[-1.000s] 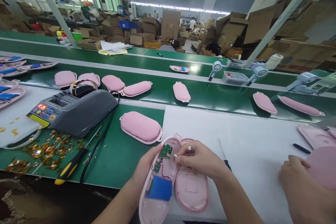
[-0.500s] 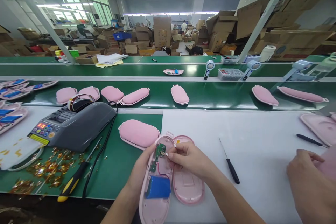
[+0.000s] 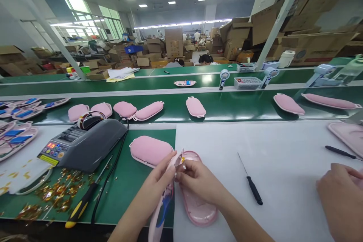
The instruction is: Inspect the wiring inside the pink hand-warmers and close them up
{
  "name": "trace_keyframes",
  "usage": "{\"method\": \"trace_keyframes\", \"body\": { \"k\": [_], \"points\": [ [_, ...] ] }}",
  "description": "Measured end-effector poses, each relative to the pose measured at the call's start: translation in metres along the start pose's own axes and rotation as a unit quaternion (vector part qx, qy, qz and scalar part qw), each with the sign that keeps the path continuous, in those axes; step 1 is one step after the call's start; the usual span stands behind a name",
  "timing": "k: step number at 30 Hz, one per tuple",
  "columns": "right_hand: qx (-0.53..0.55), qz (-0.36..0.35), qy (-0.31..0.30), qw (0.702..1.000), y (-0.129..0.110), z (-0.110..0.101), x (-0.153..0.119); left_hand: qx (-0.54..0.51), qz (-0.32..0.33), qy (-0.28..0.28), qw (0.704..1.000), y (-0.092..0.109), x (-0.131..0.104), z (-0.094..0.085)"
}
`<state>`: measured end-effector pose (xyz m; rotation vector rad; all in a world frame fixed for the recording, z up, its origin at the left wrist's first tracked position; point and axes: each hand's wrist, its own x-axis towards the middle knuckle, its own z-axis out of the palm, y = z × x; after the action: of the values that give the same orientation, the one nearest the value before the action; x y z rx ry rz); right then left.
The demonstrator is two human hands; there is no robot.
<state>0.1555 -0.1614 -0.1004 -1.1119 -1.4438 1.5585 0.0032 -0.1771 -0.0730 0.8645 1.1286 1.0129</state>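
Observation:
My left hand (image 3: 160, 181) is closed around a pink plastic shell half (image 3: 155, 227), now tipped up on its edge. Inside that shell shows part of a blue battery (image 3: 164, 208); the circuit board is turned out of sight. Close against the shell's upper end, my right hand (image 3: 197, 181) pinches a small white connector (image 3: 184, 167), partly hidden by the fingers. Under my right hand lies a second pink shell half (image 3: 202, 215), its inner side up, on the white mat. Just beyond my left hand rests a closed pink padded case (image 3: 151, 149).
A grey tape dispenser (image 3: 85, 141), gold tape scraps (image 3: 61, 189) and a yellow-black screwdriver (image 3: 82, 204) lie left. A black screwdriver (image 3: 254, 191) is on the mat. Another person's hand (image 3: 340, 196) is at the right. Several pink cases line the green belt (image 3: 235, 106).
My left hand has rolled the shell half from lying face up onto its edge, hiding the board. My right hand stays pinched close beside it. The view has tilted slightly.

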Motion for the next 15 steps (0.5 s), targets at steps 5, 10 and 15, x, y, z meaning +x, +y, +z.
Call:
{"method": "trace_keyframes", "body": {
  "k": [5,10,15],
  "points": [
    [-0.048,-0.018,0.046,0.998,0.004,0.004,0.0,-0.032,-0.004,-0.004,0.999,-0.016,0.007,-0.009],
    [-0.075,-0.017,0.055,0.996,0.0,0.003,-0.003,-0.107,-0.013,-0.06,0.992,-0.031,0.01,-0.01],
    [-0.099,-0.003,0.08,0.992,-0.008,0.003,-0.01,-0.158,-0.013,-0.107,0.982,-0.029,0.012,-0.005]
  ]
}}
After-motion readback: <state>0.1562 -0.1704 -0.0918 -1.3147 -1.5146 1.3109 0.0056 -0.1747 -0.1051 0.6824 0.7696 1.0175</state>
